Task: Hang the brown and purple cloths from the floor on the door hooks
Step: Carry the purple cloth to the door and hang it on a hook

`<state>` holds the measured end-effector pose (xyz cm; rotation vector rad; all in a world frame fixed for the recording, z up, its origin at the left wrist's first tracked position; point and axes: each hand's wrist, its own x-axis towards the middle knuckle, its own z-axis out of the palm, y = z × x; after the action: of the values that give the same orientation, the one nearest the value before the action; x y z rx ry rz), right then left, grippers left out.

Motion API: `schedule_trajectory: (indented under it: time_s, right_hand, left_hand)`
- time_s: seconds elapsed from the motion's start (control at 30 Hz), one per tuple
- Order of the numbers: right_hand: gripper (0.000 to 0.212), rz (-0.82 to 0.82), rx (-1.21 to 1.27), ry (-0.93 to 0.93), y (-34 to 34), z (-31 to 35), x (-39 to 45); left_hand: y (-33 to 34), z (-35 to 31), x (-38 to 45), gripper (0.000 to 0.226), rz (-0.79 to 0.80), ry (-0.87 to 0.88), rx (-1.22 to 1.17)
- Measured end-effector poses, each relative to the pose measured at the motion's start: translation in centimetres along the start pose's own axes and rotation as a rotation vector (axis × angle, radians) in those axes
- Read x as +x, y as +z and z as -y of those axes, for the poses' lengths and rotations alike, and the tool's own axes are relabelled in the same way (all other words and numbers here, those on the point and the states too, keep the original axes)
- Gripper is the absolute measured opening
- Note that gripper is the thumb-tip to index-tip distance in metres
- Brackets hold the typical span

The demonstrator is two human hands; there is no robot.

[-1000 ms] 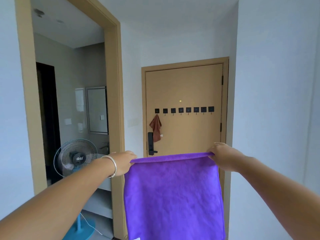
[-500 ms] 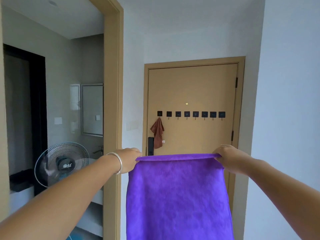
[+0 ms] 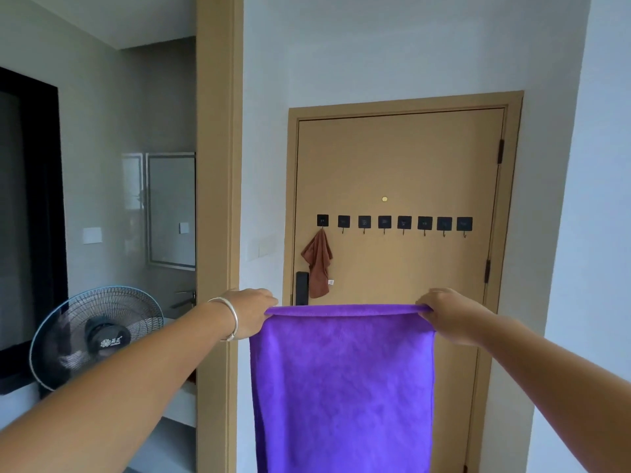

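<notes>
Head view: left hand [image 3: 251, 314] and right hand [image 3: 447, 317] pinch the purple cloth [image 3: 343, 387] by its top corners, spread, short of the door [image 3: 399, 172]. Brown cloth [image 3: 318, 264] already on leftmost hook [image 3: 322, 221]; seven hooks free. Half done.

Two hands [image 3: 254, 314], one purple cloth [image 3: 343, 387], one brown cloth [image 3: 318, 266], eight black door hooks [image 3: 384, 222], one door [image 3: 399, 165], and one fan [image 3: 97, 336].
</notes>
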<state>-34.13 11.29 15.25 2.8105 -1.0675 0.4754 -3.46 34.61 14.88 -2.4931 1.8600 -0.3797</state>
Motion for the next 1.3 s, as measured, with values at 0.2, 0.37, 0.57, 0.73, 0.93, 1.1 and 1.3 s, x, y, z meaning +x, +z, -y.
schedule_trajectory:
  time_s: [0.2, 0.37, 0.57, 0.73, 0.93, 1.1, 1.3]
  right_hand:
    - [0.028, 0.055, 0.005, -0.03, 3.3, 0.4, 6.6]
    - [0.029, 0.024, 0.056, -0.051, 4.8, -1.3, 12.9]
    - [0.029, -0.006, 0.043, -0.071, 5.4, -5.0, 21.3]
    - [0.03, -0.016, 0.037, -0.086, 6.3, -8.1, 27.6]
    - [0.031, 0.021, 0.041, -0.074, 9.5, -11.1, 32.7]
    - [0.031, 0.024, 0.049, -0.038, 11.7, -13.0, 37.3]
    - [0.03, 0.037, 0.052, 0.022, 14.2, -14.2, 43.0]
  left_hand:
    - [1.8, 3.3, 4.7, 0.032, 0.042, -0.04, 0.029]
    - [3.0, 4.9, 10.3, 0.033, 0.049, -0.091, 0.042]
    - [2.9, 5.4, 19.0, 0.035, 0.027, -0.107, 0.031]
    - [3.9, 6.0, 26.2, 0.035, 0.015, -0.15, 0.035]
    - [6.7, 6.4, 33.2, 0.046, 0.005, -0.172, 0.089]
    - [8.7, 7.4, 39.2, 0.046, -0.025, -0.158, 0.084]
    - [11.7, 10.4, 47.1, 0.051, -0.135, -0.073, 0.071]
